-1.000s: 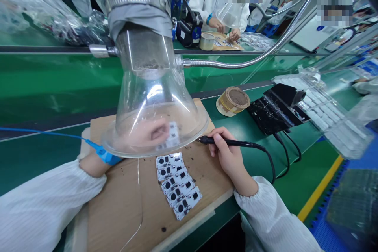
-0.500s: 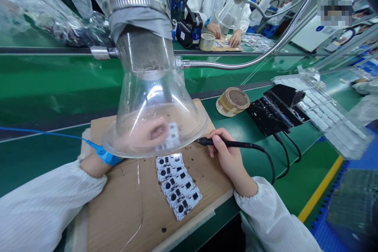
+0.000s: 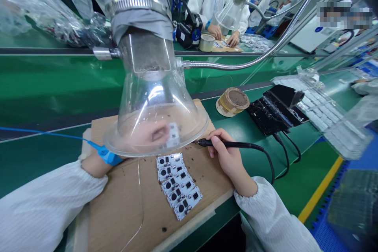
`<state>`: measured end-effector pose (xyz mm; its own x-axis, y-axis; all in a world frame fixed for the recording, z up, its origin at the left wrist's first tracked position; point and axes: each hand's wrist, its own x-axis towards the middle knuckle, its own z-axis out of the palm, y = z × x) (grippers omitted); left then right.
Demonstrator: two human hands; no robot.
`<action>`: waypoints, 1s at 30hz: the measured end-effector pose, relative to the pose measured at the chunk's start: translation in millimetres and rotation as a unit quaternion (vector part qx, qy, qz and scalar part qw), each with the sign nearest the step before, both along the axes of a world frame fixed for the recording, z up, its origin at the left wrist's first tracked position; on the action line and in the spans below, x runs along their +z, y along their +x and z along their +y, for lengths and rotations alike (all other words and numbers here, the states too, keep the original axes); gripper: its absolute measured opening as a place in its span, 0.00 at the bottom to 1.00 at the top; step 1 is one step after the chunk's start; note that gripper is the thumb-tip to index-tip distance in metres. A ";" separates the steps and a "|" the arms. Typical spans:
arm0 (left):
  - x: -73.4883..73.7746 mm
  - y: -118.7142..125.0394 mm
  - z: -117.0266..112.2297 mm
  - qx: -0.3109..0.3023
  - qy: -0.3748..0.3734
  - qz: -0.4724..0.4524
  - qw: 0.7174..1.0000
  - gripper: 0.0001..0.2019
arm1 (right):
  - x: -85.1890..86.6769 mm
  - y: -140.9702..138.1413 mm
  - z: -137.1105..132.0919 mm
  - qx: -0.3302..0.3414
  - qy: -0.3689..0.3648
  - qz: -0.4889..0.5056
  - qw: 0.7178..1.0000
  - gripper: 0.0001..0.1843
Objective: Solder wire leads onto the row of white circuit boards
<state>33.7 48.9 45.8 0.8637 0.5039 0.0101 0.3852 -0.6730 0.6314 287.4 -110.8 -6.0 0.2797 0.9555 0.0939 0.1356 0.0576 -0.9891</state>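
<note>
My right hand (image 3: 226,156) grips a black soldering iron (image 3: 236,145) like a pen, its tip reaching under the rim of a clear fume hood (image 3: 155,102). My left hand (image 3: 146,134) shows blurred through the hood, fingers curled beside a small white circuit board (image 3: 173,136); a thin solder wire (image 3: 139,189) runs down from it. A blue wrist strap (image 3: 106,155) circles my left wrist. A row of several small white circuit boards (image 3: 178,184) lies on the wooden board (image 3: 124,204) in front of the hood.
A soldering iron stand (image 3: 273,108) and a brown solder-cleaner tin (image 3: 232,100) sit to the right on the green bench (image 3: 44,153). A clear tray (image 3: 325,114) lies far right. Across the conveyor another person works under a hood beside a tape roll (image 3: 207,41).
My right hand has slid the soldering iron slightly left, further under the hood rim. The left hand has stayed where it was.
</note>
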 end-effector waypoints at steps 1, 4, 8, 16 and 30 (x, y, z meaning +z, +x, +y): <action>-1.0 -0.1 0.3 -0.001 0.001 -0.002 1.000 0.13 | -0.4 0.0 0.1 -0.001 0.002 0.002 1.000 0.18; -3.7 -0.3 1.0 0.000 0.005 -0.005 1.000 0.12 | -1.7 0.2 0.7 -0.008 0.006 0.009 1.000 0.18; -3.7 -0.4 1.1 0.005 0.007 -0.003 1.000 0.11 | -0.7 -0.3 1.4 -0.004 0.001 0.007 1.000 0.18; -3.0 0.0 0.0 0.011 -0.020 0.022 0.999 0.09 | -1.0 -0.8 1.0 -0.009 -0.002 0.003 1.000 0.20; 3.0 1.6 -3.1 0.050 -0.032 0.024 0.998 0.08 | 2.0 -1.8 2.2 -0.015 -0.006 -0.006 1.000 0.20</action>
